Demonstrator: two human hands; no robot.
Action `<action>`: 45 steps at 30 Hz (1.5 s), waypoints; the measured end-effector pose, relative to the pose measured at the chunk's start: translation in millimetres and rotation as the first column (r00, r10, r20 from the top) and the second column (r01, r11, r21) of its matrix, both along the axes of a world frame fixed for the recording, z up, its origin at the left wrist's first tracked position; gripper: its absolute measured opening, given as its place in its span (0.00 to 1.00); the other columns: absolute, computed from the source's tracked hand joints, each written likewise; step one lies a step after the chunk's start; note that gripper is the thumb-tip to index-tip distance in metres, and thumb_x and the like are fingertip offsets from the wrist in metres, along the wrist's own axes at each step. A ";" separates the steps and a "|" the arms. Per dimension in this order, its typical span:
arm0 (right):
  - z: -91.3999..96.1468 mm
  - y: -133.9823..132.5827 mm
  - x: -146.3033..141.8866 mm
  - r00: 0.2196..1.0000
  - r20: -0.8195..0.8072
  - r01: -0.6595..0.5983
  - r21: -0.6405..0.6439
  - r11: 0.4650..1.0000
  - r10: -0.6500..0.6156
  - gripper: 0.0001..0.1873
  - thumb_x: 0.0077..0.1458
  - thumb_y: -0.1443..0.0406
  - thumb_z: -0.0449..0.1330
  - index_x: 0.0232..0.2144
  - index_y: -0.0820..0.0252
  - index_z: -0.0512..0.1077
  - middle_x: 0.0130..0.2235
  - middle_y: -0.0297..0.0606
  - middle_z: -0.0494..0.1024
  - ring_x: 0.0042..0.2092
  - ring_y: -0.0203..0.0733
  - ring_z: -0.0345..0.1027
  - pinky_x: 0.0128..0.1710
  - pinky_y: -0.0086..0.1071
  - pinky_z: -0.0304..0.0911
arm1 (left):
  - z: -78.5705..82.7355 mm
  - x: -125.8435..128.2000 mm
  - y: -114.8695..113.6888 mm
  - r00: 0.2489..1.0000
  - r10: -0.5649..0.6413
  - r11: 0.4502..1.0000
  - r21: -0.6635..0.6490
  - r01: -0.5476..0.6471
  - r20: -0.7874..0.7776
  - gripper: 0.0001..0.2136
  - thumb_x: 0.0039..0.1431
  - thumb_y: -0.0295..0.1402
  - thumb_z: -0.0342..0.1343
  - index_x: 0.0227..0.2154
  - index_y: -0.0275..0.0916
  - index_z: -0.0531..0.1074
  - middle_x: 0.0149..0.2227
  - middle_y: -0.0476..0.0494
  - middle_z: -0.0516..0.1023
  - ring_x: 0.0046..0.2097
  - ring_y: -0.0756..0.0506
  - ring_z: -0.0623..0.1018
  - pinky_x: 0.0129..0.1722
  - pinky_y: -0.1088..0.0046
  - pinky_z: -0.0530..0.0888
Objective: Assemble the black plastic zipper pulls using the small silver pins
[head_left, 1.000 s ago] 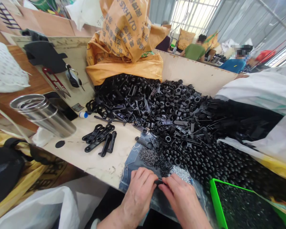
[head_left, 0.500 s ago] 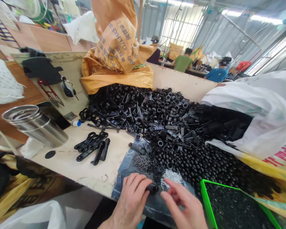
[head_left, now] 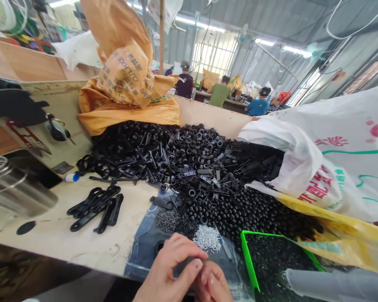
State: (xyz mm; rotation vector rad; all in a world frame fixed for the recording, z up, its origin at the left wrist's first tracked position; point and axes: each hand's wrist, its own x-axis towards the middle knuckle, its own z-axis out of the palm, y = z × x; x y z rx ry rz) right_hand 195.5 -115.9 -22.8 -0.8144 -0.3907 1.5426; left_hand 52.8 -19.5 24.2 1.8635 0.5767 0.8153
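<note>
My left hand (head_left: 173, 266) is curled low over the dark blue mat (head_left: 141, 243), fingers bent round a black plastic part. One round end of that black part (head_left: 159, 246) pokes out left of the knuckles; the rest is hidden. Against its thumb sits my right hand (head_left: 212, 283), fingertips pinched together, and what they hold is hidden. Just beyond the hands lies a heap of small silver screws (head_left: 208, 239), with a slim pointed tool (head_left: 226, 248) beside it. Small dark screws (head_left: 166, 220) are piled to the left of these.
Black levers (head_left: 97, 205) lie grouped on the board at left, near a steel cup (head_left: 19, 193). Heaped black parts (head_left: 195, 155) and black balls (head_left: 236, 214) fill the back. A green-rimmed tray (head_left: 248, 260) and a grey tube (head_left: 334, 283) are at right. Several people sit far behind.
The view has swung right. My hands, apart before, have come together, the right fingers closing beside the left thumb. The grey tube has come into view over the tray.
</note>
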 end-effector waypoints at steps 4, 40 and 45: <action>-4.6 -4.3 -5.8 0.998 -0.051 -0.044 -0.038 0.998 0.042 0.25 0.45 0.47 0.77 0.28 0.59 0.73 0.17 0.20 0.59 0.17 0.20 0.36 0.16 0.18 0.37 | 3.3 -5.0 -4.8 0.997 -0.065 0.976 -0.205 0.073 0.044 0.10 0.68 0.34 0.56 0.37 0.46 0.83 0.38 0.43 0.82 0.44 0.42 0.79 0.46 0.64 0.77; 2.1 0.4 -52.0 0.988 0.106 -0.090 -0.198 0.976 0.113 0.28 0.43 0.46 0.77 0.24 0.61 0.69 0.17 0.23 0.66 0.15 0.20 0.44 0.14 0.18 0.46 | -8.1 -66.9 -6.4 0.999 -0.023 0.968 -0.247 0.031 0.036 0.07 0.65 0.38 0.64 0.37 0.45 0.85 0.37 0.44 0.86 0.42 0.44 0.81 0.46 0.68 0.74; 4.0 -1.5 -54.4 0.980 0.190 -0.022 -0.200 0.979 0.061 0.29 0.42 0.45 0.76 0.23 0.61 0.70 0.18 0.24 0.66 0.15 0.19 0.44 0.14 0.18 0.47 | -11.6 -66.5 -7.6 0.999 -0.028 0.972 -0.231 0.034 0.029 0.06 0.65 0.39 0.63 0.38 0.49 0.85 0.38 0.49 0.87 0.42 0.46 0.82 0.54 0.66 0.71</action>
